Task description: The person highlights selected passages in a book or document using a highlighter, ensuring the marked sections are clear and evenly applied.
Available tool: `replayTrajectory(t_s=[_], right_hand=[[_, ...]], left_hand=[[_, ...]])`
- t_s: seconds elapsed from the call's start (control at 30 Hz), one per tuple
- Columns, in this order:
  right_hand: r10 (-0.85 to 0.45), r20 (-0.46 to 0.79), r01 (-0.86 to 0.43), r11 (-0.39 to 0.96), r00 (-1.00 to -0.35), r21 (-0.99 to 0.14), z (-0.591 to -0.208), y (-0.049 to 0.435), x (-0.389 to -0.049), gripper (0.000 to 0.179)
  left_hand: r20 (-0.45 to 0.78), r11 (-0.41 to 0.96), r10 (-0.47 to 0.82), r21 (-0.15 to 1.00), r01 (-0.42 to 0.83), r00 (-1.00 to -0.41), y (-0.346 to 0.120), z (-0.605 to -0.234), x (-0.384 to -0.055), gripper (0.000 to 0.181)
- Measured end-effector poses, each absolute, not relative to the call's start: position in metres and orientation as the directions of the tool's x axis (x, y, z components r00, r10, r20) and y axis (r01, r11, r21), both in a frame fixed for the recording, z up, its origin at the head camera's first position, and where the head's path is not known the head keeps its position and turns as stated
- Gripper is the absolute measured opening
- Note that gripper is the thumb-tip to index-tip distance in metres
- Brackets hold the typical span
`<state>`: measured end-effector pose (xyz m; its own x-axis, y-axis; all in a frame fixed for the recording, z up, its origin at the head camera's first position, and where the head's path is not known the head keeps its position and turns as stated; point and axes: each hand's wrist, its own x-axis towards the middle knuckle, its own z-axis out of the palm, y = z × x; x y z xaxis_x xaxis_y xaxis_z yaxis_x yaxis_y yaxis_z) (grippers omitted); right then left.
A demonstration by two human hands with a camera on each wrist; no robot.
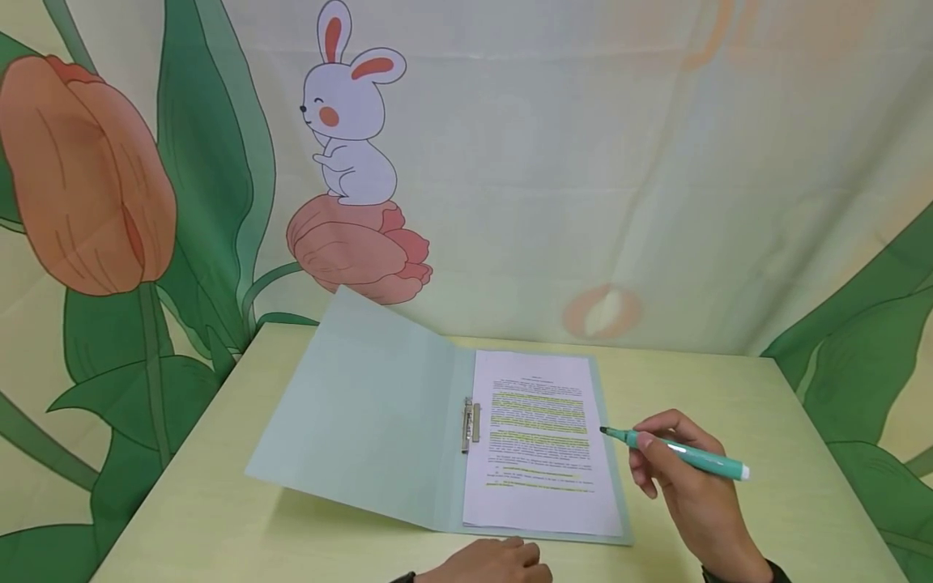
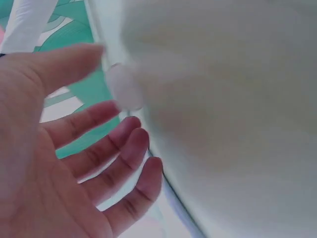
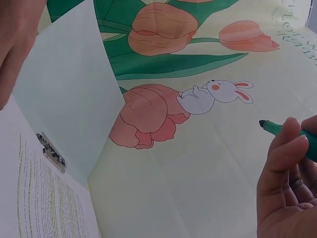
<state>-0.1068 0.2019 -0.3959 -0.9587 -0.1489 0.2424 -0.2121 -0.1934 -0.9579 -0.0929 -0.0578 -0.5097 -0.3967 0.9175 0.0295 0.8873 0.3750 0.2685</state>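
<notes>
In the head view my right hand (image 1: pixel 696 494) holds a green highlighter (image 1: pixel 703 460) between thumb and fingers, over the right edge of an open light green folder (image 1: pixel 372 413). Its bare dark tip points left. Printed sheets (image 1: pixel 539 510) lie on the folder's right side, several lines marked yellow, beside a metal clip (image 1: pixel 470 425). My left hand (image 1: pixel 492 563) is by the folder's lower edge. The left wrist view shows that hand (image 2: pixel 84 148) with loosely bent fingers; a blurred pale oval shape (image 2: pixel 124 87) is near the thumb and index fingertips, its kind unclear.
The folder's left cover stands raised at a slant off the pale yellow table (image 1: pixel 700 389). Behind the table hangs a cloth (image 1: pixel 525 178) printed with tulips and a rabbit.
</notes>
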Motion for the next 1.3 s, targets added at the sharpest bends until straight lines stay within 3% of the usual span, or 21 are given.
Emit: replayTrajectory(t_s=[0.1, 0.23, 0.33, 0.57, 0.87, 1.3], right_hand=[[-0.145, 0.242, -0.214, -0.183, -0.959, -0.960, -0.395, 0.202, -0.107, 0.012], [-0.139, 0.242, -0.216, -0.177, -0.960, -0.960, -0.394, 0.203, -0.107, 0.012], [-0.139, 0.238, -0.213, -0.178, -0.961, -0.961, -0.394, 0.203, -0.107, 0.012], [-0.149, 0.241, -0.212, -0.191, -0.959, -0.959, -0.395, 0.203, -0.109, 0.012], [-0.142, 0.209, -0.182, -0.183, -0.967, -0.966, -0.398, 0.203, -0.111, 0.010], [-0.114, 0.175, -0.159, -0.137, -0.978, -0.978, -0.400, 0.204, -0.128, 0.007]], left_hand=[[0.053, 0.418, 0.896, 0.238, 0.877, -0.441, -0.064, -0.495, -0.097, 0.042], [0.126, 0.532, 0.819, 0.197, 0.824, -0.559, -0.077, -0.468, -0.106, 0.066], [0.141, 0.599, 0.764, 0.209, 0.773, -0.630, -0.086, -0.453, -0.116, 0.075], [0.005, 0.723, 0.664, 0.252, 0.644, -0.748, -0.098, -0.452, -0.142, 0.093], [-0.106, 0.791, 0.583, 0.298, 0.534, -0.805, -0.104, -0.483, -0.154, 0.102], [-0.161, 0.849, 0.517, 0.221, 0.480, -0.841, -0.103, -0.513, -0.153, 0.099]])
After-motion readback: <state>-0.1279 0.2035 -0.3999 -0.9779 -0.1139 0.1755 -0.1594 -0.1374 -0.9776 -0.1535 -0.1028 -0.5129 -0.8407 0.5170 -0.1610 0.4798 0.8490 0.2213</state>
